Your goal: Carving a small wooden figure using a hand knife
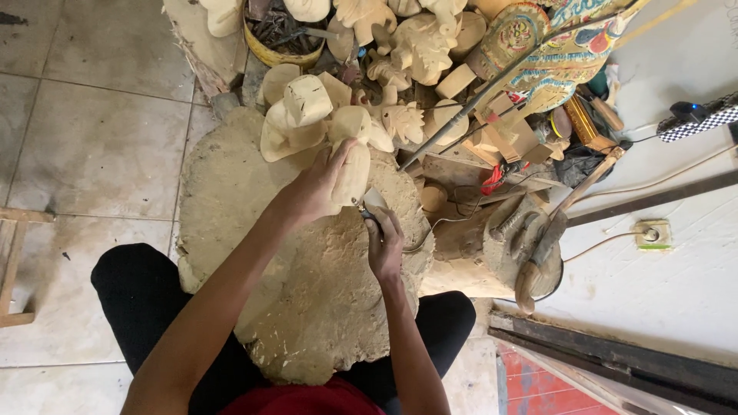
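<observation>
Now both hands (319, 188) steady a pale wooden carving (350, 165).

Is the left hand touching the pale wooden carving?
Touching. The head view shows the left hand wrapped over the pale unpainted wooden carving, fingers pressed on it, with no gap, above the dusty tan work block.

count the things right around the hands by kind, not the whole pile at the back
hands: 2, left hand and right hand
pale wood carving held by the left hand: 1
small tool in the right hand: 1
big wood block under them: 1
total: 5
</observation>
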